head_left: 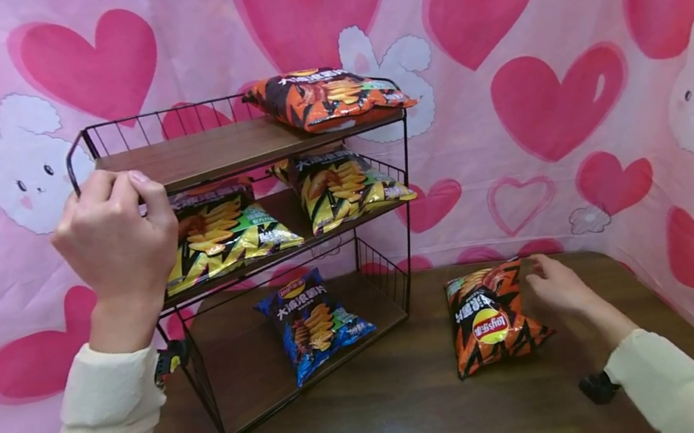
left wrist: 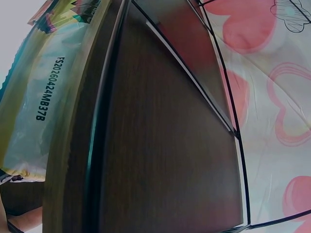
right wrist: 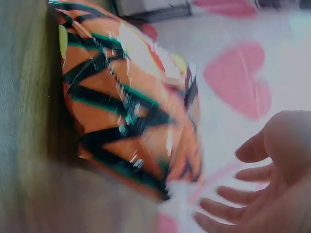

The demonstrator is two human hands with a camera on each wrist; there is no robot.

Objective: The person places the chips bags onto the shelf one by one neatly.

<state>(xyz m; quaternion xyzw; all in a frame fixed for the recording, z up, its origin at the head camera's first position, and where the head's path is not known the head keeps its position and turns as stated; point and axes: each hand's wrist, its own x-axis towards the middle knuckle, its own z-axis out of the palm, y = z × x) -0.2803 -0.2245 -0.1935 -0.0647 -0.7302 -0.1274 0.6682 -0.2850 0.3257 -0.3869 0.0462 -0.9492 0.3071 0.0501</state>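
My left hand (head_left: 118,232) is curled round the front left corner of the wire rack's (head_left: 402,154) top shelf; the wrist view shows only a bit of a finger (left wrist: 29,218) beside the shelf edge. My right hand (head_left: 558,284) has its fingers loosely spread, just right of an orange chip bag (head_left: 497,314) on the table. That bag sits upside down, its logo nearest me. In the right wrist view the fingers (right wrist: 233,194) stand apart from the orange bag, with nothing between them.
An orange chip bag (head_left: 334,96) lies on the top shelf's right end. Yellow chip bags (head_left: 225,229) fill much of the middle shelf. A blue chip bag (head_left: 317,325) lies on the bottom shelf. Behind hangs a pink heart-patterned cloth (head_left: 474,149); the wooden table (head_left: 409,421) is below.
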